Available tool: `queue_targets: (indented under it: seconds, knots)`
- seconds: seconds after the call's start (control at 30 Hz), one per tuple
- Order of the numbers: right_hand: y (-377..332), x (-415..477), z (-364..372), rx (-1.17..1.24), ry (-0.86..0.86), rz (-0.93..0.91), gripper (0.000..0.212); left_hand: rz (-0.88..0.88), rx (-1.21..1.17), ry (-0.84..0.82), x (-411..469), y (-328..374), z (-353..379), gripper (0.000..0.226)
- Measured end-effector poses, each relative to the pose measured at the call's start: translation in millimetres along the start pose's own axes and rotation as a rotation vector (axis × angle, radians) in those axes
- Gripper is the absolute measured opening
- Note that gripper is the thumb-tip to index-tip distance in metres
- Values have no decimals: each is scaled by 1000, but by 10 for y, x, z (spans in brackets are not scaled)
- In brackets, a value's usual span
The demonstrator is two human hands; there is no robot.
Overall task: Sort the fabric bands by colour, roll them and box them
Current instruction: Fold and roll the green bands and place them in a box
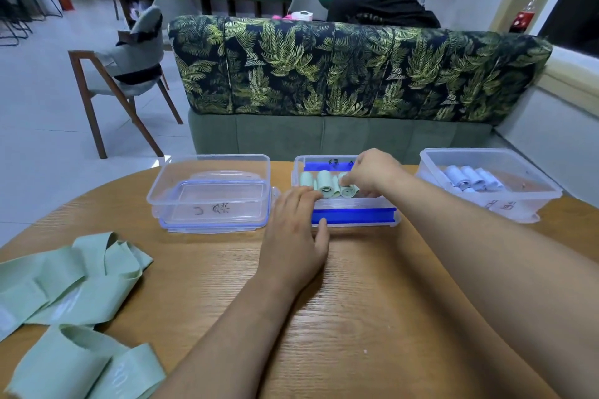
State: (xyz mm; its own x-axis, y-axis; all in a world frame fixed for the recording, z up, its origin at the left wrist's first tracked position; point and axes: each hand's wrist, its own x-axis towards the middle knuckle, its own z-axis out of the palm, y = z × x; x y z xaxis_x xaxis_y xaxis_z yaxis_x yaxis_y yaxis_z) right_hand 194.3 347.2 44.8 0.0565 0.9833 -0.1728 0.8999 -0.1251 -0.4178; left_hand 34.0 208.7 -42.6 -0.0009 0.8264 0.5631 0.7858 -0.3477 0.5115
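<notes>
Head view: rolled pale green fabric bands (pixel 324 186) stand side by side in the clear plastic middle box with blue clips (pixel 353 215), at the far centre of the table. The right hand (pixel 369 175) reaches in from above, its fingers curled down and pinching the rightmost green roll (pixel 349 192), apparently to seat it tight against its neighbours so it cannot unwind. The left hand (pixel 295 236) lies flat with fingers straight over the box's near left corner, likely steadying it against the push.

To the left stands a clear empty box (pixel 155 201) with what looks like a lid beneath it, probably waiting for another colour. At the far right, a third clear box (pixel 518 204) holds pale blue rolls (pixel 473 178), so that colour seems dealt with.

Loose, unrolled pale green fabric bands (pixel 74 275) lie heaped at the near left of the round wooden table (pixel 356 301), within easy reach for rolling next.
</notes>
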Motion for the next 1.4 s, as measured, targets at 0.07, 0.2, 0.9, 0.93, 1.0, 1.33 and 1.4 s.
queue_targets:
  seconds: [0.07, 0.2, 0.9, 0.93, 1.0, 1.33, 1.4]
  knots:
    - [11, -34, 4, -52, 50, -40, 36, -10, 2, -6, -1, 11, -11, 40]
    - [67, -46, -53, -16, 131, -144, 10, -19, 3, -14, -6, 24, -16, 41]
    - [66, -178, -131, 38, 10, -139, 32, -21, 22, -13, -7, 28, -21, 43]
    - [63, -188, -133, 33, 17, -140, 32, -20, 24, -14, -9, 29, -23, 43]
    - [65, -203, -144, 26, 23, -146, 33, -18, 23, -14, -16, 28, -23, 44]
    - [102, -481, -225, 166, 149, -275, 33, -29, 27, -9, -112, 80, -183, 47]
    - [115, -603, -200, 184, 144, -314, 32, -49, 46, 11, -214, 68, -257, 45]
